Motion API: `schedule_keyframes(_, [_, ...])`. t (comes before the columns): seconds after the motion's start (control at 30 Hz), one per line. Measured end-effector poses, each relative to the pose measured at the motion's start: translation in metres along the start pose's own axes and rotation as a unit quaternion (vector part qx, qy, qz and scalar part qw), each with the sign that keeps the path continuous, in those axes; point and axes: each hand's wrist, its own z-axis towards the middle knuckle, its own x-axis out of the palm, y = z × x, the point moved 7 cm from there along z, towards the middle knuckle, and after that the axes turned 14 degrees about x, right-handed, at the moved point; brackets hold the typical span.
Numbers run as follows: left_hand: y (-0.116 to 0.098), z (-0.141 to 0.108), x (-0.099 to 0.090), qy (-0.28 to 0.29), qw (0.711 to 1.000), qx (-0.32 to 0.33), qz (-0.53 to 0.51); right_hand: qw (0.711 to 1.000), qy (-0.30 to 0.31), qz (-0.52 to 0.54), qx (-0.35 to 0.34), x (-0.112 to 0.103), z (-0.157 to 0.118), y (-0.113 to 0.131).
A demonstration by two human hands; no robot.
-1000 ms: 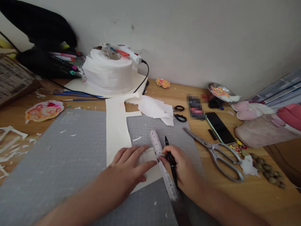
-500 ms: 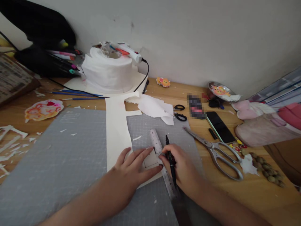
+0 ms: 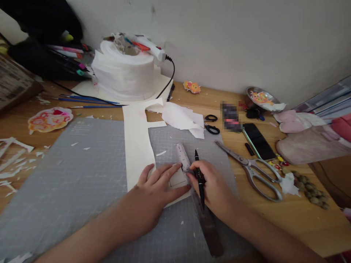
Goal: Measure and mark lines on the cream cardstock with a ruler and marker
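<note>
1. Cream paper (image 3: 138,146) lies on the cutting mat (image 3: 82,175) under the spread left hand (image 3: 149,195); light pressure could let it slide.
2. The right hand (image 3: 212,186) grips a black pen (image 3: 201,186) while touching the ruler (image 3: 205,223); that shared hold might skew the ruler against the drawn lines (image 3: 178,184).

I can pass over the grey mat (image 3: 87,171) left of the left hand (image 3: 152,191); large scissors (image 3: 242,160) obstruct right of the right hand (image 3: 212,186), a white roll (image 3: 123,80) farther ahead.
</note>
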Motion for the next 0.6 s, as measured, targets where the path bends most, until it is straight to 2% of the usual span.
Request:
schedule_keyframes(0.33, [0.0, 0.001, -0.002, -0.008, 1.0, -0.011, -0.025, 1.0, -0.004, -0.007, 0.025, -0.001, 0.001, -0.007])
schedule_keyframes(0.43, [0.001, 0.0, -0.003, -0.012, 0.999, -0.016, -0.033, 1.0, -0.008, 0.009, 0.013, -0.01, 0.003, -0.004])
schedule_keyframes(0.6, [0.002, -0.001, -0.005, -0.028, 0.999, -0.023, -0.019, 0.998, -0.053, 0.01, -0.013, -0.041, 0.008, 0.01])
